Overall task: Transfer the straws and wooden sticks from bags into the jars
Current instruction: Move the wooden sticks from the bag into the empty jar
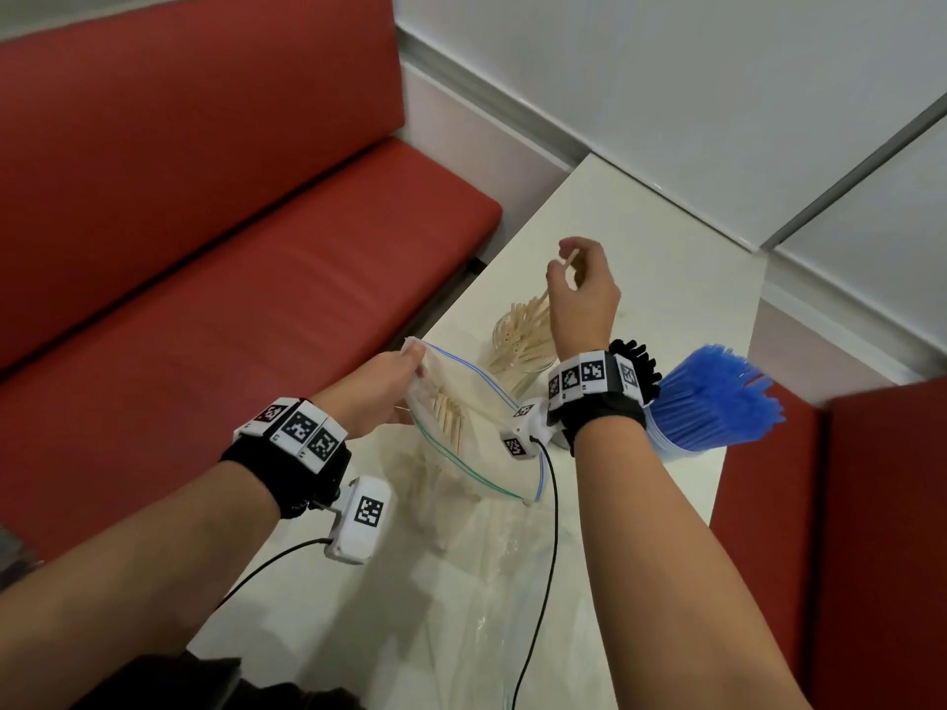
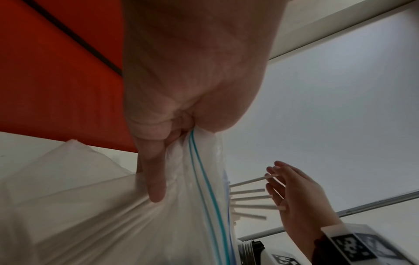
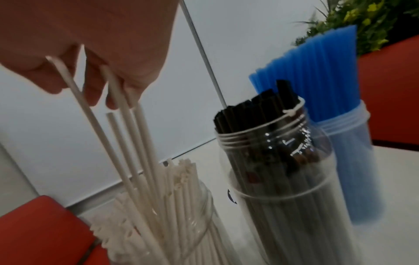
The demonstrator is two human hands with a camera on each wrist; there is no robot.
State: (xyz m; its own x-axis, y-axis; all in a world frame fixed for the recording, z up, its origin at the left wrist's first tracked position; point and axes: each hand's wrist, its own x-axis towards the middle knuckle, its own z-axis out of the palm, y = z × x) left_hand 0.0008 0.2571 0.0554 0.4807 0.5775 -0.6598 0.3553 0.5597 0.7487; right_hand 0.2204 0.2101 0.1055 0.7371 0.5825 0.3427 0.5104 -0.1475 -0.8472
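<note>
My left hand (image 1: 410,368) pinches the top edge of a clear zip bag (image 1: 476,443) and holds it up off the table; pale sticks (image 1: 448,420) show inside it. In the left wrist view the fingers (image 2: 154,179) bunch the bag's plastic (image 2: 102,224) beside the blue zip line. My right hand (image 1: 566,261) is raised over a clear jar (image 1: 517,351) and holds a few white straws (image 3: 127,129). Their lower ends stand among the many white straws in that jar (image 3: 195,211).
A jar of black straws (image 3: 272,161) and a jar of blue straws (image 3: 347,143) stand right of the white-straw jar on the white table (image 1: 666,238). A flat empty plastic bag (image 1: 512,581) lies near me. Red bench seats (image 1: 230,299) flank the table; a wall lies beyond.
</note>
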